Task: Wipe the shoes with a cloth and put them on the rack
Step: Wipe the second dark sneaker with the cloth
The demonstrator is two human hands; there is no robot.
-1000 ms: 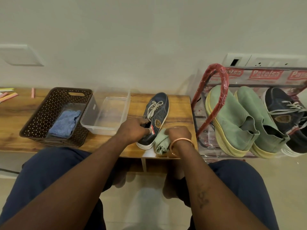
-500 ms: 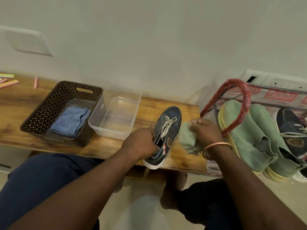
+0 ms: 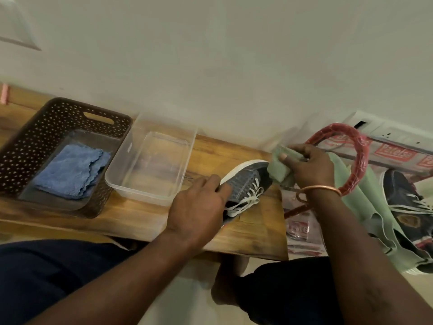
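Observation:
A navy sneaker (image 3: 248, 184) with white laces and a white sole lies tipped on its side on the wooden bench (image 3: 140, 214). My left hand (image 3: 199, 205) grips it around the heel and opening, hiding that part. My right hand (image 3: 309, 167) pinches a folded green cloth (image 3: 278, 170) and holds it against the shoe's toe. To the right stands the shoe rack (image 3: 358, 156) with a red-wrapped frame, holding green shoes (image 3: 365, 207) and another navy sneaker (image 3: 407, 207).
A brown perforated basket (image 3: 30, 146) with a blue cloth (image 3: 70, 170) in it sits at the bench's left. Beside it is a clear plastic tub (image 3: 150, 160). The wall runs close behind the bench. My knees are under the bench's front edge.
The sneaker has been tipped from upright onto its side, sole toward the wall. My right hand carried the green cloth from beside the heel up to the toe. The view swung right.

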